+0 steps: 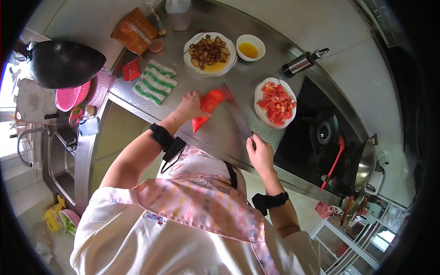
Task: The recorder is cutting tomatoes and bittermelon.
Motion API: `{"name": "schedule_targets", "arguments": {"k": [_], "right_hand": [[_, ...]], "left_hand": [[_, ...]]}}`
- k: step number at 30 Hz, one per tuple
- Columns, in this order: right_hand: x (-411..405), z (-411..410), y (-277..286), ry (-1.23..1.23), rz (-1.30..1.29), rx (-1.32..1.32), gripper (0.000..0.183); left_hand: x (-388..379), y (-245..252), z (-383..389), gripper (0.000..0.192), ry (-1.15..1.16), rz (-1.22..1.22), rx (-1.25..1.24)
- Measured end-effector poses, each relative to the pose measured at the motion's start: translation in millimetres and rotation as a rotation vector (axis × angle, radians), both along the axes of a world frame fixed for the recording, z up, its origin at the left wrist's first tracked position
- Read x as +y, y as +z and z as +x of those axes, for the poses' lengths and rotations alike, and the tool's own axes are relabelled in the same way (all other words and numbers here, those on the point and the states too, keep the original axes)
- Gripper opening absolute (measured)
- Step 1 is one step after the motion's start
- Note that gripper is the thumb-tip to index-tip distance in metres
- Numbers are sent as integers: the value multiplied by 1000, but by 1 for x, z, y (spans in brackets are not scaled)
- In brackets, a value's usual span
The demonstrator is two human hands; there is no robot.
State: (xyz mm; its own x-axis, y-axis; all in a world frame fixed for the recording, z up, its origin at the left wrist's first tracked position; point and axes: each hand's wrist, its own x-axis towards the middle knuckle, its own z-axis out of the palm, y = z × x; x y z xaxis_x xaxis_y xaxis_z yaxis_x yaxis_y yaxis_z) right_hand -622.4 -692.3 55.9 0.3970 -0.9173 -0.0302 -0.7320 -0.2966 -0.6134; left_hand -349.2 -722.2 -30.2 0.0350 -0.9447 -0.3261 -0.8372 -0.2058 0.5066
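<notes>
My left hand (191, 106) presses a long red pepper (210, 102) down on a smooth, metallic-looking work surface (220, 144), thumb across it and fingers along its far side. In my right hand (261, 154) is the handle of a broad-bladed kitchen knife (237, 111). Its blade points away from me, and the tip lies close to the pepper's right end; whether they touch I cannot tell. To the right of the knife stands a white plate of cut tomatoes (277, 105). Left of my left hand lies a green-and-white striped cloth (155, 82).
Farther back are a plate of browned chunks (209, 53), a bowl of yellow liquid (249, 48) and a pump bottle (304, 62). A black gas hob (302, 137) bearing a red utensil (334, 161) is at right. A wok (67, 64), phone (89, 126) and sink (62, 168) are left.
</notes>
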Motion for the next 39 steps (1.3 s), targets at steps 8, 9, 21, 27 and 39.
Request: {"name": "schedule_targets", "arguments": {"k": [8,9,21,27,39], "right_hand": [[2,11,3,197,-67,113,18],[2,13,1,218,-75,124,18],[-5,21,-2,312,-179,279,16],[-8,32,-12,335,-166,370,15],[-24,74,-33,290,-44,280,16]], "left_hand": [[35,-13,-9,75,117,-304,130],[36,-12,-9,75,125,-304,128],[51,-5,-17,64,218,-396,3],[44,3,-15,58,263,-313,21],[38,9,-13,56,249,-244,2]]}}
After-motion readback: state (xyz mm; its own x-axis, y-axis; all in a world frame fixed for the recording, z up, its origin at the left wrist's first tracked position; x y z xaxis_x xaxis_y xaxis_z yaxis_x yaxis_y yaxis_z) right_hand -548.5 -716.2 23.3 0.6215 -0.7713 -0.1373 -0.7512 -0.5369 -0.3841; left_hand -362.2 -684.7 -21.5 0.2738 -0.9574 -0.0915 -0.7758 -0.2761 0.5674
